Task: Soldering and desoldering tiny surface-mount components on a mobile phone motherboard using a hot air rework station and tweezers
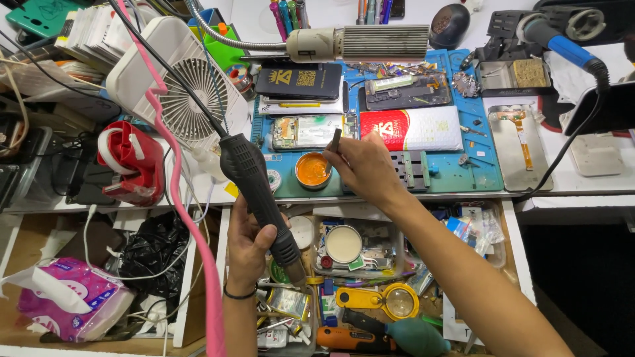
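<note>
**Hot-air handle and flux tin: where trouble could start**

The left hand (251, 248) has its grip clenched around the black hot-air rework handle (259, 198), whose nozzle end points down into the open drawer (512, 244), just above loose packets and small parts. If the nozzle is hot, it could scorch that clutter or the pink hose (192, 225) trailing beside the wrist. The right hand (364, 168) pinches a slim dark tool (335, 140) over the blue work mat (456, 173), right beside the open tin of orange flux paste (312, 170). A careless dip could tip the tin or smear paste onto the opened phone (307, 131) lying just behind it. The desk is crowded: a white fan (188, 86) and cables sit close to the handle's cord, so a snag could jerk the tool sideways.
</note>
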